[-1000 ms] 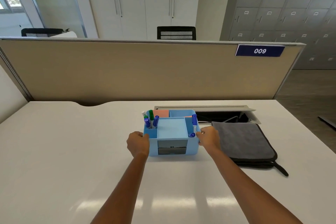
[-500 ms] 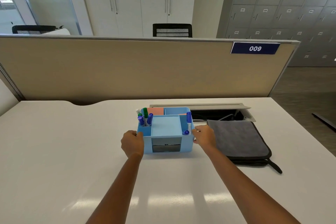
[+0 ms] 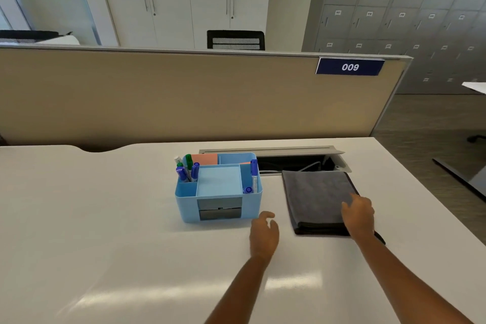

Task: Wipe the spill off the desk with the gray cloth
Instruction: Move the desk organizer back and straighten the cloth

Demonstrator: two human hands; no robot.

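Observation:
A folded gray cloth (image 3: 317, 196) lies on a black flat case on the white desk (image 3: 105, 231), right of centre. My right hand (image 3: 358, 214) rests over the cloth's near right corner, fingers spread, gripping nothing. My left hand (image 3: 263, 234) hovers above the desk between the blue organizer (image 3: 218, 189) and the cloth, fingers loosely apart and empty. No spill shows on the desk surface.
The blue organizer holds several markers and sticky notes. Behind the cloth an open cable hatch (image 3: 292, 160) is sunk into the desk. A beige partition (image 3: 184, 97) with a "009" sign closes the far edge. The desk's right edge drops to the floor.
Both hands have let go of the blue organizer's sides and moved right; the right hand now lies on the gray cloth, the left sits beside the organizer.

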